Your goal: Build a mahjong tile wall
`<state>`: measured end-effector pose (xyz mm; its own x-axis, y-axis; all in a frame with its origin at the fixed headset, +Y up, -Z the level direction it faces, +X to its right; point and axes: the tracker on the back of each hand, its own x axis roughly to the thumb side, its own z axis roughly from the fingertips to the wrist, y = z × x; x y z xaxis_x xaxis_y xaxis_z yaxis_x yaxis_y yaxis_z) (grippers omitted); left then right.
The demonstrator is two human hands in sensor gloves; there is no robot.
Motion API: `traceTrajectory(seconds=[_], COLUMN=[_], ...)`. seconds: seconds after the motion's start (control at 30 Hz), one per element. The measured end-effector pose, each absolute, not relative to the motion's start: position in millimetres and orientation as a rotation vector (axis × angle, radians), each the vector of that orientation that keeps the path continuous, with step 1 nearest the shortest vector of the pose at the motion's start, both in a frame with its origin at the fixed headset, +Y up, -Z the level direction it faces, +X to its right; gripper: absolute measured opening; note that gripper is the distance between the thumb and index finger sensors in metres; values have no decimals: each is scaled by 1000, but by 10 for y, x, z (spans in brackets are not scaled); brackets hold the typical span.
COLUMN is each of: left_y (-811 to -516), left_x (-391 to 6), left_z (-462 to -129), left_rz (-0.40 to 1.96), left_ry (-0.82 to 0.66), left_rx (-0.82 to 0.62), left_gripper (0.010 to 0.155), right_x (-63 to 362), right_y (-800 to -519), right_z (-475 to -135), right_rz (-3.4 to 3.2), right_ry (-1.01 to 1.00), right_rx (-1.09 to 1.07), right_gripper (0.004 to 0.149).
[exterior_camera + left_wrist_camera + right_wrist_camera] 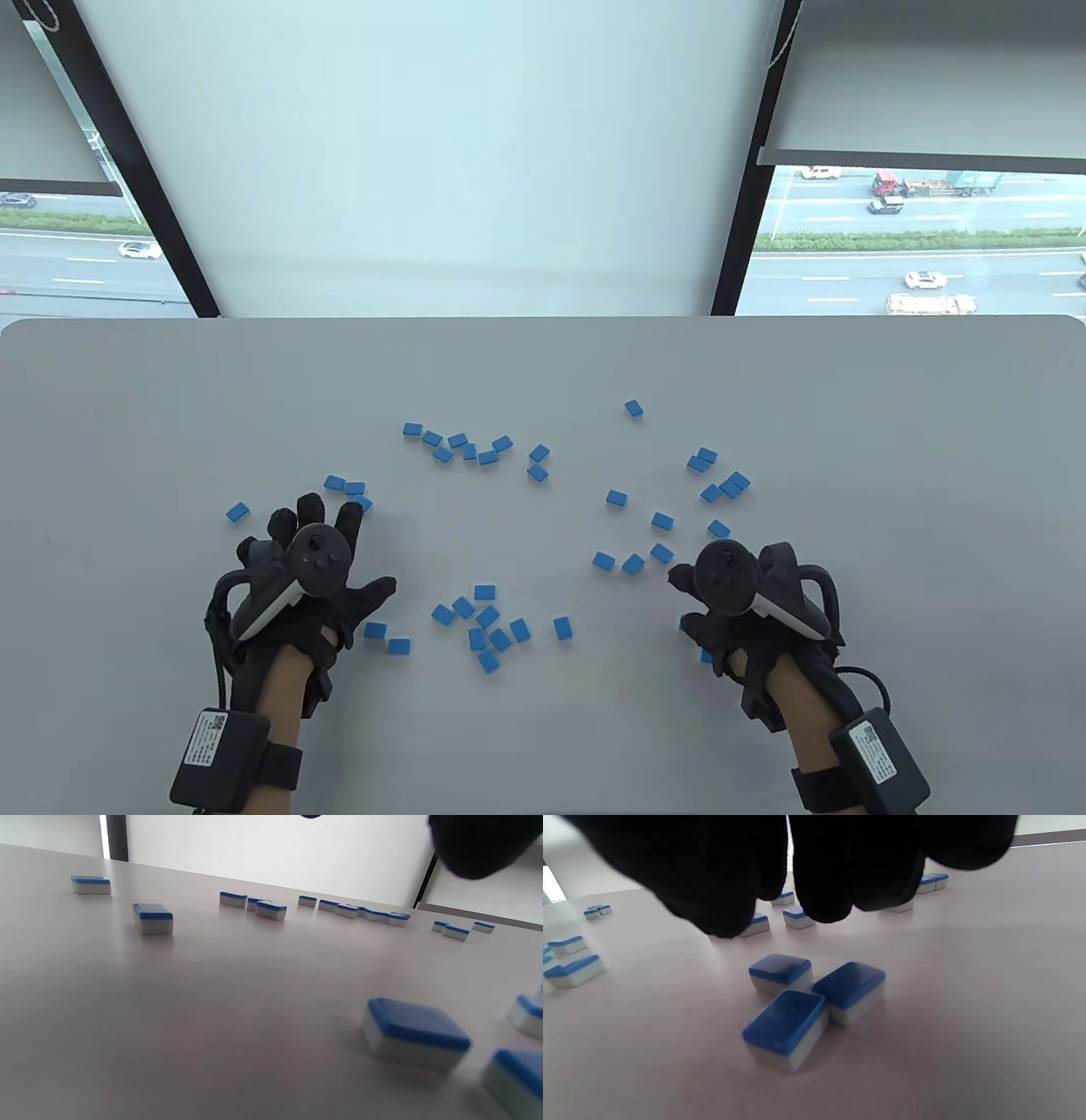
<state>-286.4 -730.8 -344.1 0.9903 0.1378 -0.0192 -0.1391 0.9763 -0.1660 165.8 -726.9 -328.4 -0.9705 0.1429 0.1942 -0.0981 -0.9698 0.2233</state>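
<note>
I see no wall yet; the tiles (484, 624) lie scattered, blue backs up, across the table (543, 365). My right hand (738, 594) hovers over three touching tiles (814, 1001) lying directly beneath its fingers (712, 878), which hang loosely, holding nothing; their long axes point different ways, so I judge they need squaring first. My left hand (297, 577) is spread flat, empty; two tiles (386, 637) sit just to its right.

Mahjong tiles (486, 618) lay scattered flat across the table (543, 356) — one cluster near the front centre, a loose row (458, 445) behind it, another scatter (717, 484) to the right, and a lone tile (634, 408) farthest back.
</note>
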Motion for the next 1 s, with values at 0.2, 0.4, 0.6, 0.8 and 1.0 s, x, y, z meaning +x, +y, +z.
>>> traceTrajectory(seconds=[0.2, 0.4, 0.6, 0.8, 1.0], left_y=[-7309, -7314, -7321, -7326, -7327], left_x=[-2863, -2859, -2852, -2842, -2842], left_z=[-3443, -3445, -3448, -3452, -3457], left_rz=[140, 139, 140, 136, 137], left_ry=[5, 3, 1, 0, 1], left_rx=[-168, -169, -172, -173, -174], left_gripper=[95, 95, 95, 95, 95], right_x=[1588, 1468, 1398, 1395, 1674], right_y=[-7369, -7463, -7481, -7466, -7267], right_z=[-3289, -3265, -3276, -3305, -3369], right_rz=[3061, 3097, 3143, 3121, 3064], right_ry=[429, 559, 501, 427, 191], right_rx=[334, 388, 389, 398, 258], right_gripper=[62, 67, 62, 61, 60])
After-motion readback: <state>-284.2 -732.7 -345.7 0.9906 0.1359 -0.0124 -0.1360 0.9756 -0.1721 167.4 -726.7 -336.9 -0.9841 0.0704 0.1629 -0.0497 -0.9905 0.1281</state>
